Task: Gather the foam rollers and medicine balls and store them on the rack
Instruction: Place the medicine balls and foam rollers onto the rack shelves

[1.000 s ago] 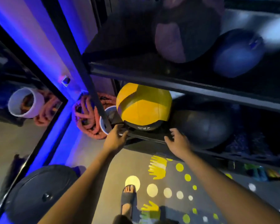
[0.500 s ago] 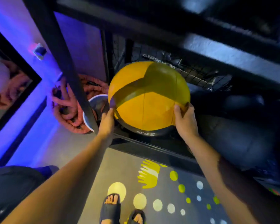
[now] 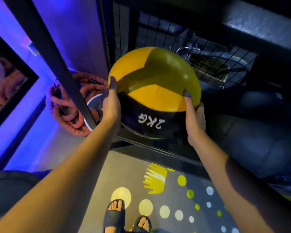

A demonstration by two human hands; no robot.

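A yellow and black medicine ball [image 3: 155,91] marked "2KG" sits at the left end of the black rack's low shelf [image 3: 151,148]. My left hand [image 3: 111,105] presses on its left side and my right hand [image 3: 194,118] cups its right side, so both hands grip it. A large dark ball [image 3: 259,138] lies on the same shelf just to the right, dim and hard to make out. A wire mesh panel [image 3: 200,52] closes the back of the rack.
The rack's slanted black post [image 3: 57,64] stands just left of my left hand. Behind it lie a coiled orange rope [image 3: 69,105] and a white bucket [image 3: 91,105]. A dark weight plate [image 3: 8,185] lies at the lower left. My sandalled feet [image 3: 114,214] stand on a dotted mat.
My hands went from the shelf edge up onto the ball's two sides. The ball has tipped toward me, so its black band with "2KG" now faces up. My view moved closer.
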